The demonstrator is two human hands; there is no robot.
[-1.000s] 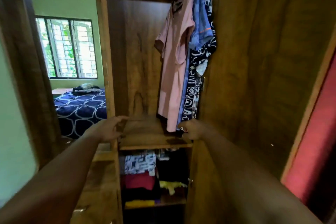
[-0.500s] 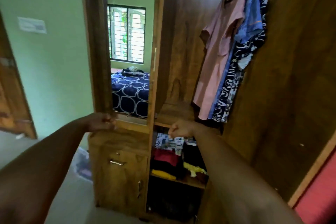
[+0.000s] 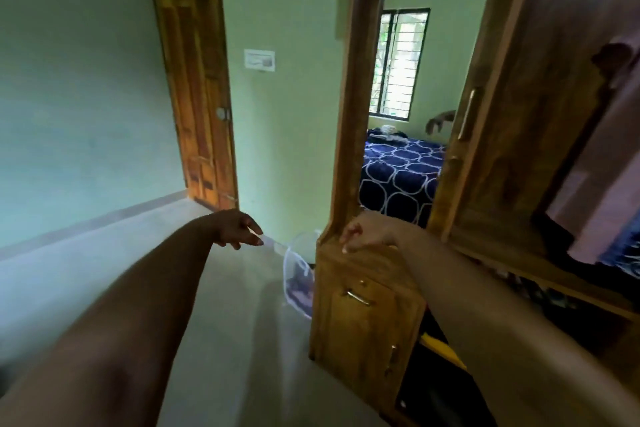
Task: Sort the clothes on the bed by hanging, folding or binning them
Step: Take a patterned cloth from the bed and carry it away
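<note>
My left hand (image 3: 239, 229) hangs in the air over the floor with loosely curled fingers and holds nothing. My right hand (image 3: 363, 231) is beside the wooden wardrobe's (image 3: 356, 315) left corner, fingers relaxed and empty. A mirror in the wardrobe reflects the bed (image 3: 398, 173) with a blue patterned cover and a small pile of clothes (image 3: 389, 132) at its far end. A pink garment (image 3: 602, 191) hangs inside the open wardrobe at the right edge. A white mesh laundry basket (image 3: 298, 274) with some clothes in it stands on the floor left of the wardrobe.
A wooden door (image 3: 197, 80) stands in the room's corner on the left. Grey floor (image 3: 104, 270) spreads out below my left arm. Dark and yellow folded clothes (image 3: 440, 347) lie on the wardrobe's lower shelf. The wardrobe door (image 3: 485, 114) stands open to the right.
The view has swung left, away from the wardrobe interior toward the floor and door. Both hands have come off the wardrobe's ledge and shelf, and the left hand is now over the floor.
</note>
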